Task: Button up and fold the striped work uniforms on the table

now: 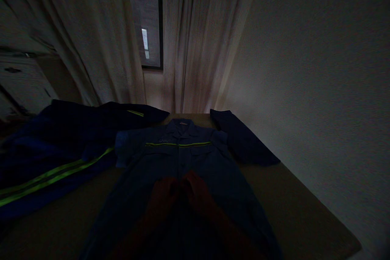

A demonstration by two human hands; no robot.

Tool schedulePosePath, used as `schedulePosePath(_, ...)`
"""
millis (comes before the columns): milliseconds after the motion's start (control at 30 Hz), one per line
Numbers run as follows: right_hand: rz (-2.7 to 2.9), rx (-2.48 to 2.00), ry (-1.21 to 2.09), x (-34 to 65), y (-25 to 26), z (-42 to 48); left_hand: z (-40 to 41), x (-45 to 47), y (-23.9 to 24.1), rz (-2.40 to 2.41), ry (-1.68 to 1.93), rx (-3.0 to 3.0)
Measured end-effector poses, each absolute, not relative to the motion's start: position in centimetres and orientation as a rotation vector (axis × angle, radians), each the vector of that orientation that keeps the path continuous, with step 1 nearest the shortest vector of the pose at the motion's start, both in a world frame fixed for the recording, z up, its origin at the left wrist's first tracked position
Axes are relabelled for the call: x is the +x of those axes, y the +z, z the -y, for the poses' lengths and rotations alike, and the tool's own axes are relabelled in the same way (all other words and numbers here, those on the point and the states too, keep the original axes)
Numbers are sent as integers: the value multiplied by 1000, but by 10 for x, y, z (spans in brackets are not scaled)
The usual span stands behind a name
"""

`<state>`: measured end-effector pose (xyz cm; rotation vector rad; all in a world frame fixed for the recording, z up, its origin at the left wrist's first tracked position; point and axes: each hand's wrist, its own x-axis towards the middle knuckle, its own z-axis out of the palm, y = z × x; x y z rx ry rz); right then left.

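A dark blue work shirt (210, 170) lies front side up, its collar pointing away from me. A thin yellow-green stripe crosses its chest, above two pocket flaps. Over the shirt's middle, my left hand (163, 193) and my right hand (197, 193) meet, fingers bent and pinched on the front edge. Below the collar the front looks closed, and one button shows just above my hands. The dim light and my fingers hide the exact spot they grip.
Another dark blue garment with yellow-green bands (79, 166) lies on the left. A folded dark cloth (243, 140) rests at the right, by the wall (319, 89). Under everything is a brownish table (292, 211). Curtains (201, 40) and a window (149, 16) stand behind.
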<state>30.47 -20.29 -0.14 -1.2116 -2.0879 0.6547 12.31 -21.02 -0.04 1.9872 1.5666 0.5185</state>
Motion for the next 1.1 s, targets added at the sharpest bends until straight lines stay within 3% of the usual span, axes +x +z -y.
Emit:
schedulePosePath(267, 1788, -1280, 973, 305, 2, 193, 215, 125, 5, -1576, 577, 2097)
schedulePosePath(467, 1733, -1268, 829, 309, 20, 186, 215, 121, 2, -1468, 707, 2119)
schedulePosePath(633, 2081, -1475, 697, 312, 50, 240, 225, 114, 2, -1451, 904, 2099)
schedulePosePath(867, 2105, -1841, 567, 310, 5, 332, 288, 111, 5, -1245, 533, 2242)
schedulePosePath(1100, 1897, -1714, 666, 316, -7, 337, 309, 125, -9, -1239, 469, 2193)
